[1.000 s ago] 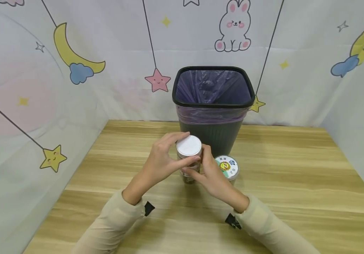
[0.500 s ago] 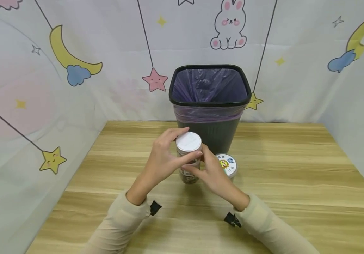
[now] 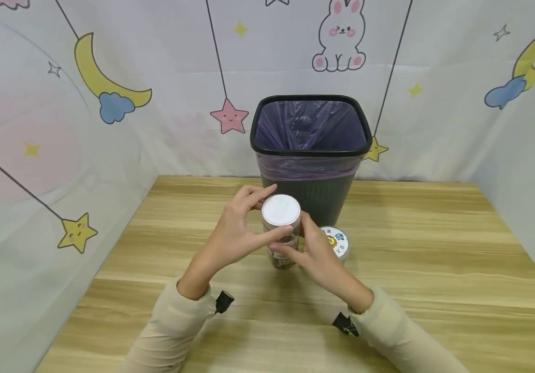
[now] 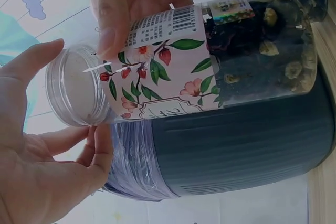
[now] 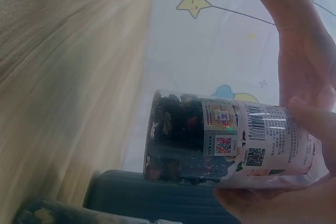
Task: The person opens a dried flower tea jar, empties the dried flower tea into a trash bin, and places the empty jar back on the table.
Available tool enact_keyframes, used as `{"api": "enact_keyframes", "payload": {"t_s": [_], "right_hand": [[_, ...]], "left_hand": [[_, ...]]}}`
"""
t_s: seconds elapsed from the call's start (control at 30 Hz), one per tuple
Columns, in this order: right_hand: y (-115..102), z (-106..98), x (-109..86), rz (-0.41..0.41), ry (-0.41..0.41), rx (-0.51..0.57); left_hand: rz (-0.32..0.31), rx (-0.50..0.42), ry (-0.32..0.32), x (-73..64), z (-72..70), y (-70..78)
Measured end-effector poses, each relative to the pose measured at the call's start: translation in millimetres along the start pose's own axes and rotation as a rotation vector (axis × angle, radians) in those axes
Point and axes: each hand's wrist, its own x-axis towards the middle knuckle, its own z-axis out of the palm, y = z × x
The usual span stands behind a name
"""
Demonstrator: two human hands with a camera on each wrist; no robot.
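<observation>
A clear plastic jar [image 4: 252, 51] of dark dried bits and dried blossoms, probably flower tea, stands upright between my hands. Its label [image 4: 157, 82] is pink with painted flowers. Around the round lid [image 3: 281, 210] at its top, my left hand [image 3: 234, 233] pinches with the thumb on the near side and fingers on the far side. Lower down, my right hand [image 3: 320, 261] grips the jar's body, thumb in front and fingers behind. Behind that hand is a second jar [image 3: 340, 243], partly hidden, with a printed white lid.
A dark waste bin [image 3: 330, 199] with a purple liner [image 3: 309, 168] stands right behind the jars on the wooden table [image 3: 425, 274]. White cloth walls with cartoon prints close off the back and both sides.
My left hand has turned slightly about the lid, its index finger now a little off the far edge. The jar has shifted slightly right; my right hand keeps its grip.
</observation>
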Motion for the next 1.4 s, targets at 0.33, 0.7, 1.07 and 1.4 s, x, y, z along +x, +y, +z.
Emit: {"api": "enact_keyframes", "payload": {"t_s": [0.33,0.7,1.07,1.4], "right_hand": [[-3,0,-2.9,-0.020,0.015,-0.032],[-2,4,-1.2,-0.045,0.063,-0.132],[-4,3,-5.0,-0.049,0.057,-0.158],[-2,0,-6.1,0.004,0.021,-0.119]], "left_hand": [[0.018,0.035,0.046,2.2,1.6,2.3],[0.050,0.105,0.164,3.1,9.0,3.5],[0.010,0.054,0.089,-0.1,5.2,11.1],[-0.004,-0.027,-0.001,-2.6,-5.1,11.1]]}}
